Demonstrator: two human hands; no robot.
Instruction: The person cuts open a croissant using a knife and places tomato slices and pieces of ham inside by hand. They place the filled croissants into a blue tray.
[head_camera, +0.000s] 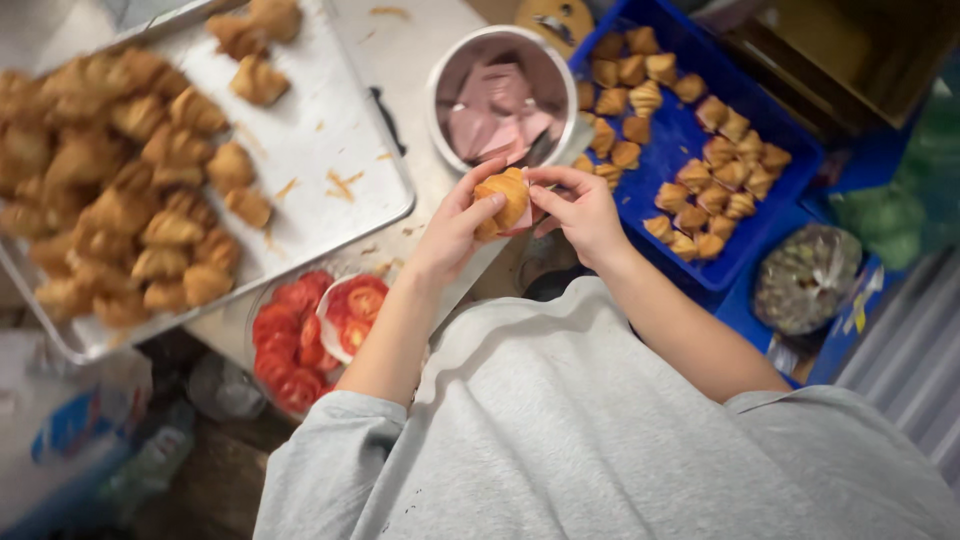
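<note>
Golden, flaky mini croissant (503, 197) sits pinched between both hands over the counter's near edge: left hand (455, 228) cups it with thumb on top, right hand (580, 207) grips its side, just below the round steel bowl (445, 75) of pink slices.

Tomato slices (300, 340) in bowl, blue crate (680, 140).

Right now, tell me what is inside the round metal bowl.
The round metal bowl holds folded pink meat slices. Its near rim is hidden behind the small golden croissant and both hands.
</note>
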